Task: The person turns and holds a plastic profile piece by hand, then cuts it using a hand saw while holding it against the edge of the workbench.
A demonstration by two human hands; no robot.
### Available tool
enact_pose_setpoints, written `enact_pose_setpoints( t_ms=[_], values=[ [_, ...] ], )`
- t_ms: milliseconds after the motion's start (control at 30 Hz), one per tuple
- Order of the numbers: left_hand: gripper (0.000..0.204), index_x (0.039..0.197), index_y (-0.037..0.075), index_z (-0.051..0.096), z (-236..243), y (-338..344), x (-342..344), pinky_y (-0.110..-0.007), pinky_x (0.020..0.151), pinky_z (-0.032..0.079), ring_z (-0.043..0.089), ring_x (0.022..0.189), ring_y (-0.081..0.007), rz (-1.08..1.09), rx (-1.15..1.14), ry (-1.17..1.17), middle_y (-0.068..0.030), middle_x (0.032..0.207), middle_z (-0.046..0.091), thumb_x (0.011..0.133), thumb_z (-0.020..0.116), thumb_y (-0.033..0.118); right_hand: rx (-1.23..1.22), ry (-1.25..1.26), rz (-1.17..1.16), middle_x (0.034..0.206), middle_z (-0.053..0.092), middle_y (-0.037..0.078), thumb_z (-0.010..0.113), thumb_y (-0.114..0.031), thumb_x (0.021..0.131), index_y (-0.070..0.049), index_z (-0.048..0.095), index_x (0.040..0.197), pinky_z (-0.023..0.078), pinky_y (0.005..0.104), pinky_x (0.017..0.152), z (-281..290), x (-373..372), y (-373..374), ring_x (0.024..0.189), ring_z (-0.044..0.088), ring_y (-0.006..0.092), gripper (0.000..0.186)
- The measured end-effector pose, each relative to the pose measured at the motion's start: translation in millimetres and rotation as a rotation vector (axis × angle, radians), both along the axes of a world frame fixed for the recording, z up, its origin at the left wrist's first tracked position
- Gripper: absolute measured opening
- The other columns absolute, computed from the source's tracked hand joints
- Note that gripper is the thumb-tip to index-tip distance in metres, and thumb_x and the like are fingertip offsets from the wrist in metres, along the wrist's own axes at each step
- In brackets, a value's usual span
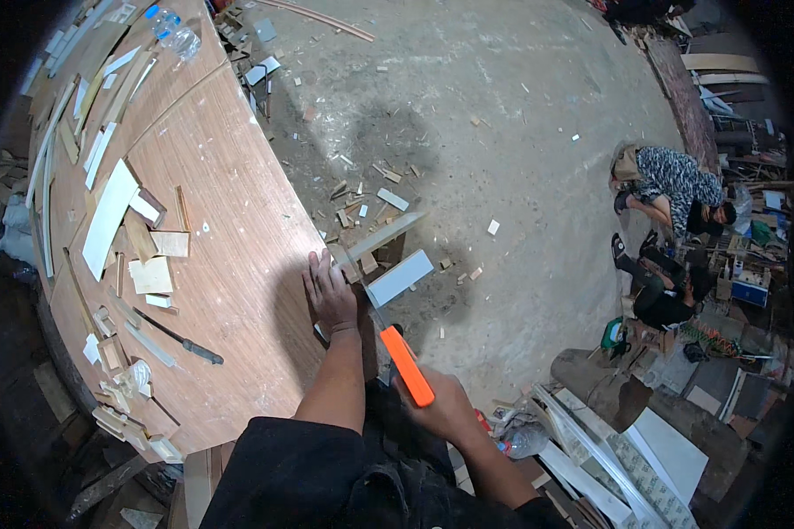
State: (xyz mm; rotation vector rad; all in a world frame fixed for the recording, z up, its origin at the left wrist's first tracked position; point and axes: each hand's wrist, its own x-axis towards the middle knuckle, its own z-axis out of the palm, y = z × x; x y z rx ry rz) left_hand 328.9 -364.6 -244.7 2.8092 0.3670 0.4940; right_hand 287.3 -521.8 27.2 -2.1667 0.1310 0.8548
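My right hand [441, 406] is closed around the orange handle of a handsaw [406, 366]. Its thin blade points away from me, past the near edge of a white-faced wooden piece [400, 278] that juts out beyond the table edge. Whether the teeth are in the wood I cannot tell. My left hand [332, 295] lies flat at the table's right edge, fingers stretched forward, pressing down beside the blade. What lies under its palm is mostly hidden. Another pale strip of wood [386, 234] sticks out just beyond the white piece.
The wooden table [238, 291] holds a black-handled knife-like tool [181, 337], white strips, wood offcuts [153, 276] and a plastic bottle [175, 33]. Scraps litter the concrete floor [503, 176]. Two people sit at the right [679, 189]. Boards [670, 454] lie at lower right.
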Motion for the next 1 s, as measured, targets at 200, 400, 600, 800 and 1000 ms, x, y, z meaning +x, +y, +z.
enact_pose_setpoints(
  t_ms=[200,400,600,800,1000],
  values=[
    [0.004,0.094,0.010,0.058,17.9,-8.2,10.0,-0.052,0.113,0.035,0.046,0.138,-0.0295,0.021,0.001,0.029,-0.0064,0.137,0.056,0.096,0.056,0.012,0.027,0.148,-0.055,0.082,0.065,0.022,0.068,-0.020,0.090,-0.001,0.064,0.097,0.050,0.0446,0.066,37.7,-6.9,-24.5,0.078,0.064,0.0434,0.021],
    [0.002,0.094,0.009,0.058,7.6,-0.7,4.7,-0.053,0.109,0.040,0.049,0.136,-0.0306,0.001,0.040,0.015,-0.0066,0.135,0.057,0.094,0.057,0.011,-0.002,0.083,-0.015,0.078,0.065,0.021,0.066,-0.024,0.092,-0.002,0.064,0.093,0.050,0.0422,0.064,56.2,-16.0,-18.9,0.075,0.064,0.0418,0.022],
    [0.006,0.094,0.011,0.056,15.3,-9.3,9.4,-0.052,0.112,0.037,0.046,0.138,-0.0290,-0.003,-0.011,0.031,-0.0060,0.138,0.055,0.091,0.060,0.010,-0.032,0.115,0.051,0.074,0.064,0.017,0.069,-0.027,0.091,-0.002,0.062,0.087,0.050,0.0428,0.061,52.1,-22.8,-41.2,0.072,0.065,0.0399,0.026],
    [0.007,0.093,0.010,0.055,8.4,2.6,1.4,-0.053,0.113,0.036,0.044,0.139,-0.0274,-0.008,0.046,0.006,-0.0063,0.141,0.052,0.090,0.061,0.009,0.001,0.085,0.031,0.074,0.064,0.017,0.070,-0.026,0.091,-0.002,0.063,0.091,0.050,0.0425,0.060,60.9,-18.7,-26.7,0.071,0.065,0.0390,0.024],
    [0.007,0.089,0.012,0.055,12.3,-6.7,11.6,-0.050,0.107,0.043,0.049,0.136,-0.0283,-0.002,0.075,0.023,-0.0054,0.138,0.055,0.092,0.061,0.011,0.063,0.212,0.043,0.079,0.065,0.022,0.065,-0.032,0.093,-0.007,0.060,0.101,0.050,0.0520,0.066,64.6,-3.5,-27.7,0.076,0.064,0.0450,0.026]
  ],
)
